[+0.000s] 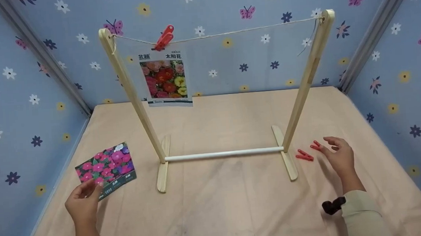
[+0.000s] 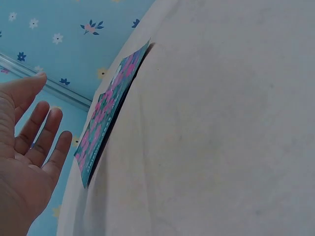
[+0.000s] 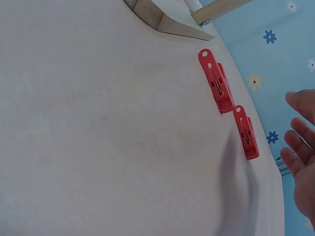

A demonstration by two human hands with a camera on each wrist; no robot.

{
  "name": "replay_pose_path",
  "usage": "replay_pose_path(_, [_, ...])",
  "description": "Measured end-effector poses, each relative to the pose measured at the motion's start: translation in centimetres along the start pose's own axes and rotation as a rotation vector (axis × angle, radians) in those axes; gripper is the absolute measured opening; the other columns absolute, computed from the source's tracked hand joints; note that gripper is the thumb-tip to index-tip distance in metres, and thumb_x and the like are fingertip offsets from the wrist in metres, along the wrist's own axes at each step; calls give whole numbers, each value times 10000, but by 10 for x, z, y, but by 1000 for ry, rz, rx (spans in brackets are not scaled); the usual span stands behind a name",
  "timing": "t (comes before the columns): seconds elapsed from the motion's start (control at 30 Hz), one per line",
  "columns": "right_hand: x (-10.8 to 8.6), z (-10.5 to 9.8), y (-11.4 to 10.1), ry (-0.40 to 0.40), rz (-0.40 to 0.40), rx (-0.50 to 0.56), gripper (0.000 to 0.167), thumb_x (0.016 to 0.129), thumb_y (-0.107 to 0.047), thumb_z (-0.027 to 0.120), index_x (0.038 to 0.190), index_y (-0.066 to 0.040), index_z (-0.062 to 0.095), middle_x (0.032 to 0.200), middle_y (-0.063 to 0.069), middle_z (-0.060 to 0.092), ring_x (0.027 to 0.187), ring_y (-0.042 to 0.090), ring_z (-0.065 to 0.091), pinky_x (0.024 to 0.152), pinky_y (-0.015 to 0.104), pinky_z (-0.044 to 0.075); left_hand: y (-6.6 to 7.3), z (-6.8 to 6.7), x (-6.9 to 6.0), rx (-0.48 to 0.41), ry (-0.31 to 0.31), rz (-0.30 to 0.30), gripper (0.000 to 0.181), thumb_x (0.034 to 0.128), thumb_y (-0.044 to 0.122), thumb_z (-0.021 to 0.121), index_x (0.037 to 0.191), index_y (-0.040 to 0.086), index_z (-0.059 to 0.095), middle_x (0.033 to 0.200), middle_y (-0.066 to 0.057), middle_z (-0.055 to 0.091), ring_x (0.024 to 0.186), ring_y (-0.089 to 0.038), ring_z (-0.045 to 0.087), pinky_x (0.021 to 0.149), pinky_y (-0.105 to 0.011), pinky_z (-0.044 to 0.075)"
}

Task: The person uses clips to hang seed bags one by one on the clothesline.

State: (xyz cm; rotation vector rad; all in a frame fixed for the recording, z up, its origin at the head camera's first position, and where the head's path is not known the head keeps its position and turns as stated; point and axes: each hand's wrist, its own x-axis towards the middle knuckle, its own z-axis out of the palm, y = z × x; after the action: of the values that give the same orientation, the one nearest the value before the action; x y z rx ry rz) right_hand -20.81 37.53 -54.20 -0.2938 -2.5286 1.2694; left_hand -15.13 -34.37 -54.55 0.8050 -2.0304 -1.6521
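Two flower packets point(image 1: 106, 164) lie partly overlapped on the cloth point(image 1: 224, 206), between eight and nine o'clock from the middle of the head view. The left hand point(image 1: 83, 204) is at their seven o'clock side, apart from them, with fingers loosely bent, wide from the thumb, holding nothing. Between three and four o'clock lie two red clips point(image 3: 216, 81); the right hand point(image 1: 339, 157) is just beside them, its fingers also relaxed, spread and without load. Further out, a wooden frame point(image 1: 304, 78) carries a string point(image 1: 241, 31) at twelve o'clock, and a hanging packet point(image 1: 165, 80) is near half past ten, under one red peg point(image 1: 163, 38).

In my judgement, both lying packets could come up together, because they overlap. The clips, being small, could skid if fingertips push them. A bump on the frame could make the hanging packet swing or slip, since only one peg holds it.

For containers, I see only the packets; what is inside I cannot tell.
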Motion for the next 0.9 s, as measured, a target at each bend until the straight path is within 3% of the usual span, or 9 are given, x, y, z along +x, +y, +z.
replay_pose_path(0.17, [1, 2, 3, -48, 76, -2, 432, 958, -146, 638, 1347, 16, 541, 1397, 229, 459, 1278, 412, 421, 1046, 549, 376, 1, -5, 6, -22, 65, -71, 414, 860, 236, 753, 1220, 60, 653, 1033, 73, 621, 1033, -73, 539, 976, -224, 464])
replay_pose_path(0.3, [2, 6, 5, -66, 98, 7, 467, 947, -178, 658, 1356, 13, 535, 1413, 227, 444, 1299, 409, 395, 1051, 544, 378, -1, -9, 10, -62, 103, -127, 430, 864, 205, 749, 1264, 88, 645, 1170, -35, 621, 1117, -131, 534, 998, -217, 441])
replay_pose_path(0.4, [2, 8, 6, -79, 97, 4, 488, 940, -191, 669, 1361, 14, 530, 1407, 233, 445, 1296, 413, 400, 1057, 530, 380, -6, -11, 11, 17, 101, -128, 470, 885, 246, 724, 1316, 95, 613, 1311, -85, 580, 1190, -164, 520, 1023, -252, 431])
replay_pose_path(0.57, [4, 11, 7, -119, 94, -20, 519, 939, -198, 670, 1379, 24, 505, 1405, 263, 432, 1267, 431, 432, 1049, 521, 392, -13, -9, 13, 173, 109, -129, 514, 913, 282, 687, 1374, 92, 559, 1412, -123, 515, 1286, -228, 477, 1042, -300, 427])
replay_pose_path(0.73, [7, 13, 9, -163, 97, -41, 534, 945, -186, 661, 1394, 39, 480, 1391, 294, 420, 1251, 441, 445, 1047, 531, 389, -20, -7, 16, 226, 86, -135, 560, 908, 272, 691, 1409, 91, 518, 1453, -144, 466, 1343, -269, 422, 1074, -354, 399])
replay_pose_path(0.9, [12, 15, 8, -171, 118, -72, 498, 948, -128, 648, 1382, 53, 487, 1366, 302, 425, 1250, 434, 442, 1055, 526, 379, -23, -5, 17, 213, 61, -146, 611, 899, 261, 708, 1441, 102, 476, 1482, -149, 430, 1368, -278, 395, 1094, -362, 374])
